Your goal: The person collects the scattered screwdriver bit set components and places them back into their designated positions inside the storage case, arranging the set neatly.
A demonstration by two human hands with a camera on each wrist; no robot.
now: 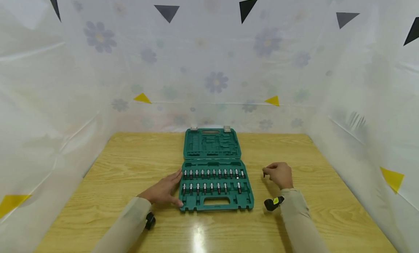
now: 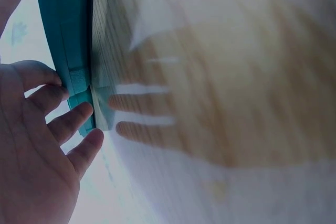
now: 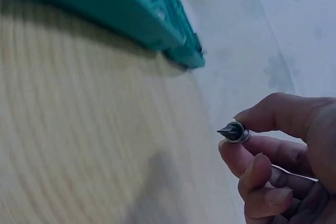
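Note:
A green tool case (image 1: 195, 201) lies unfolded on the wooden table, with two rows of silver bit sockets (image 1: 214, 174) with dark tips in its near half. My left hand (image 1: 163, 190) rests against the case's left side, fingers spread and thumb by the near corner. In the left wrist view, the fingertips (image 2: 86, 109) meet the case's green edge. To the right of the case, my right hand (image 1: 279, 174) pinches one bit socket (image 3: 234, 132) between thumb and index finger, above the table. Its dark pointed tip and silver collar show in the right wrist view.
The case's lid (image 1: 212, 140) lies back toward the far wall, its moulded recesses facing up. Gaps show in the near row, toward its right end. White flowered sheeting (image 1: 216, 56) encloses the table (image 1: 137, 155) at the back and both sides.

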